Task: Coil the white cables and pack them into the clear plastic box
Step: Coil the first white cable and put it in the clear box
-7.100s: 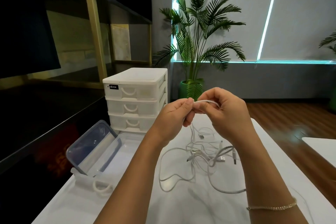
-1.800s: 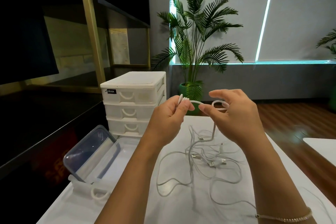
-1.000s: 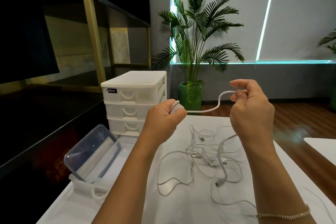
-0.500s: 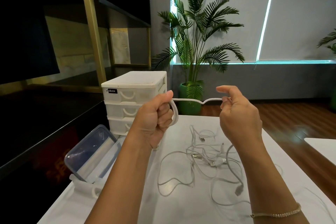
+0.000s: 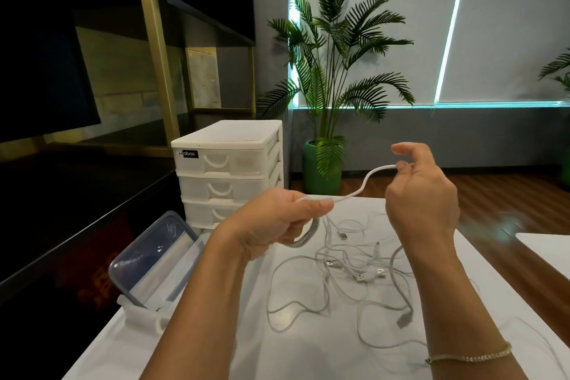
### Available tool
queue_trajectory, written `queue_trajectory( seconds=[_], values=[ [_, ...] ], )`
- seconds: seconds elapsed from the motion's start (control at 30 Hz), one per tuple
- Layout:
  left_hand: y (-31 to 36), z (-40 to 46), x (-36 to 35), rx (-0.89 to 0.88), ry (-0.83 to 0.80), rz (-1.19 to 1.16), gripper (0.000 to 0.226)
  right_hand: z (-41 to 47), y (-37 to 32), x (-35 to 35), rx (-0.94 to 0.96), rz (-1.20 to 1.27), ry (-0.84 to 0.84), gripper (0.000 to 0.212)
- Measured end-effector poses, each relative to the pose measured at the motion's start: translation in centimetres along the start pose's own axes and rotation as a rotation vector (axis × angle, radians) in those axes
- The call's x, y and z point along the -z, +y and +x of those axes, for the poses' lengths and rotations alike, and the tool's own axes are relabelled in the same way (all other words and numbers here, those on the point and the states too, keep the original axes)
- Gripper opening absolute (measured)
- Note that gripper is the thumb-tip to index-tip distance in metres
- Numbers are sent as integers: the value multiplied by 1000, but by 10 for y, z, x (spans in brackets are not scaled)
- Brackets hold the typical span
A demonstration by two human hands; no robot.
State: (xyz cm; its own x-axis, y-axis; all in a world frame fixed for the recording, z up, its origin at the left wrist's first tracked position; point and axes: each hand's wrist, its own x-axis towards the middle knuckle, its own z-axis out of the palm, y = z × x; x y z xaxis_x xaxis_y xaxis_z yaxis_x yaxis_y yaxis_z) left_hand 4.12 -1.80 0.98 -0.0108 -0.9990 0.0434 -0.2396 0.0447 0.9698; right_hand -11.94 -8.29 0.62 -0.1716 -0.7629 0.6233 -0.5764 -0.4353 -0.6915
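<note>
My left hand (image 5: 277,222) grips the coil, right hand (image 5: 419,191) pinches the limp, springy cable (image 5: 364,183) near its free end.

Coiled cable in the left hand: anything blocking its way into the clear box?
Nothing visible. The clear plastic box sits open left of the left hand, its lid propped up at the far side; the coiled cable has a free path.

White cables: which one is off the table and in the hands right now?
The thick white cable stretched between the left hand, which grips its coiled loops, and the right hand, which pinches its free length. The thin cables lie loose on the table.
</note>
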Motion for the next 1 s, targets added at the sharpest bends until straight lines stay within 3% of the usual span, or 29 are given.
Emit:
queue_trajectory(
  seconds=[0.07,0.17,0.43,0.6,0.73,0.87,1.0],
  values=[
    [0,1,-3,53,33,129,47,1,0,0,-7,18,51,26],
    [-2,1,-1,38,-3,75,47,2,1,0,-21,35,94,25],
    [-1,6,10,-224,-95,-765,44,-4,-1,-5,-2,-13,-55,25],
    [2,10,11,-341,-11,-1234,51,-8,-7,-9,72,-116,-224,27],
    [1,13,12,-379,89,-1350,60,-9,-9,-12,130,-184,-346,28],
    [1,12,13,-388,172,-1471,45,-11,-12,-11,182,-230,-503,27],
    [0,14,10,-391,318,-1404,31,-12,-16,-10,243,-256,-677,27]
  ],
)
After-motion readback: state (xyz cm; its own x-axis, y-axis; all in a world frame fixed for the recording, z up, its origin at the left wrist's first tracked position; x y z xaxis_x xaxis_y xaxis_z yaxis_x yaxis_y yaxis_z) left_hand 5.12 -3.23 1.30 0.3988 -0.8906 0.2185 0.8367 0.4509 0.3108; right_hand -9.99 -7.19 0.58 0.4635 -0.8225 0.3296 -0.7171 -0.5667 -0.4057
